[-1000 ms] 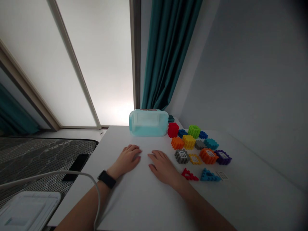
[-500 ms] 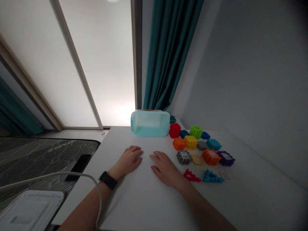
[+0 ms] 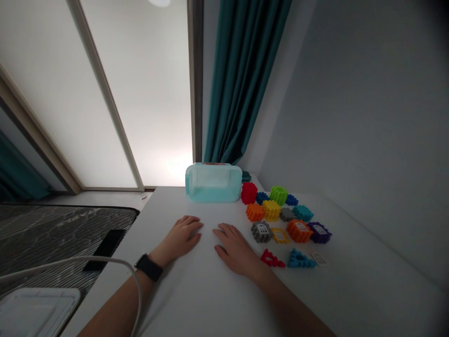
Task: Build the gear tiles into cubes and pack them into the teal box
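My left hand (image 3: 181, 236) rests flat on the white table (image 3: 175, 220), holding nothing, with a black smartwatch (image 3: 148, 267) on its wrist. My right hand (image 3: 235, 249) lies on the same surface a short way to its right, also empty. Nearest to it are a red triangular toy block (image 3: 271, 258) and a grey toothed block with a window (image 3: 261, 231). Several more chunky toothed blocks in bright colours lie grouped to the right, among them a purple one (image 3: 319, 232). A pale blue plastic box (image 3: 213, 183) stands beyond both hands.
A teal curtain (image 3: 242, 84) hangs behind the box beside a bright frosted window (image 3: 140, 93). A grey wall (image 3: 351, 117) rises along the table's right side. Past the left edge lies a dark striped surface (image 3: 63, 234) with a black phone (image 3: 104, 250), a white cable (image 3: 87, 260) and a white flat object (image 3: 37, 313).
My hands have stayed in place on the table. The whole scene has shifted slightly in view as my head moved; the blocks and box have not moved on the table.
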Motion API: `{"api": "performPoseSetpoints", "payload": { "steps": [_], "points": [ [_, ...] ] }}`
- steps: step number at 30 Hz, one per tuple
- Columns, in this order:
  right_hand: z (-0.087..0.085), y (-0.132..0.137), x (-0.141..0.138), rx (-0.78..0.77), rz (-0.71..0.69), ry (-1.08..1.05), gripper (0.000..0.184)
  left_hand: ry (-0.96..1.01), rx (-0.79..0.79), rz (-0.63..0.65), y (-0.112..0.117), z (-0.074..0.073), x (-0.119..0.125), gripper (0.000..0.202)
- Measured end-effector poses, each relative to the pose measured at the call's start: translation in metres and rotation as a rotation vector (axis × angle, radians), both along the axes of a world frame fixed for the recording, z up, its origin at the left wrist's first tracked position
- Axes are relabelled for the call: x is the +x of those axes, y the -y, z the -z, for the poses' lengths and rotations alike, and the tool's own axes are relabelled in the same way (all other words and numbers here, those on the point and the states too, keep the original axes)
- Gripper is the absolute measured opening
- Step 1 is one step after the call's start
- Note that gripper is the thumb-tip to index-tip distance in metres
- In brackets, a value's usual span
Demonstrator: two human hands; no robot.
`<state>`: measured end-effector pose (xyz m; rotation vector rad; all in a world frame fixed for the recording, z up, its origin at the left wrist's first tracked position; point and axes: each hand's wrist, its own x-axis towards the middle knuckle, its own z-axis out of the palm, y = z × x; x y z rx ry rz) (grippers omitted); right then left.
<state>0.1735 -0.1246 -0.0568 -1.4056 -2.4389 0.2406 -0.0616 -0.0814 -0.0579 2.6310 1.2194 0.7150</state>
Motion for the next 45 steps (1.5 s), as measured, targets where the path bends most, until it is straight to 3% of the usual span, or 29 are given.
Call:
{"api": "performPoseSetpoints", "payload": {
  "steps": [17, 24, 28, 33, 36, 39, 45],
  "points": [
    [-0.016, 0.002, 0.001, -0.059, -0.025, 0.067, 0.042, 0.128, -0.095, -0.062, -0.006, 0.003, -0.003, 0.023],
    [-0.025, -0.007, 0.006, -0.1, -0.076, 0.032, 0.041, 0.19, -0.175, -0.033, -0.015, -0.008, -0.011, 0.019],
    [-0.038, -0.029, 0.013, 0.014, 0.019, -0.028, 0.038, 0.432, -0.247, -0.257, -0.038, -0.017, -0.024, 0.016],
    [-0.058, -0.08, 0.034, 0.188, 0.287, -0.126, 0.029, 0.565, -0.242, -0.397, -0.074, -0.022, -0.037, 0.03],
    [-0.069, -0.112, 0.047, 0.277, 0.452, -0.174, 0.035, 0.617, -0.255, -0.418, -0.09, -0.023, -0.035, 0.037],
    [-0.073, -0.135, 0.055, 0.298, 0.532, -0.178, 0.044, 0.659, -0.281, -0.402, -0.101, -0.022, -0.029, 0.04],
    [-0.063, -0.152, 0.057, 0.171, 0.534, -0.117, 0.058, 0.73, -0.355, -0.353, -0.113, -0.013, -0.02, 0.042]
  ]
}}
